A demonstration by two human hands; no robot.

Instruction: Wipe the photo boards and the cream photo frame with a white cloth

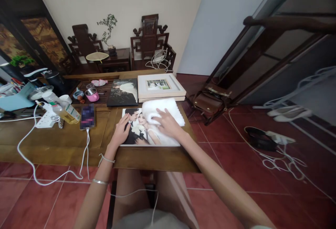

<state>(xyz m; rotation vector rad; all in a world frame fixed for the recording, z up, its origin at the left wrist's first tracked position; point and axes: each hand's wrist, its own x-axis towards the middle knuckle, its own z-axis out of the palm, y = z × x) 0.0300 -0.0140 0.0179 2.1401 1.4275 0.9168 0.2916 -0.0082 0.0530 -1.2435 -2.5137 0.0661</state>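
A photo panel of a couple lies flat near the table's front edge. My left hand rests on its left side, fingers stretched over the surface and edge. On the panel's right part, my right hand presses into a bunched white towel, holding it with the fingers somewhat apart. The towel covers the upper right of the panel and reaches past its right edge. Just behind lie a dark picture panel with a white dress on it and a stack of pale framed pictures.
Left on the wooden table are a phone with a white cable, a bottle of yellowish liquid, a white power strip and a pink cup. A dark wooden chair with a brown bag stands at right.
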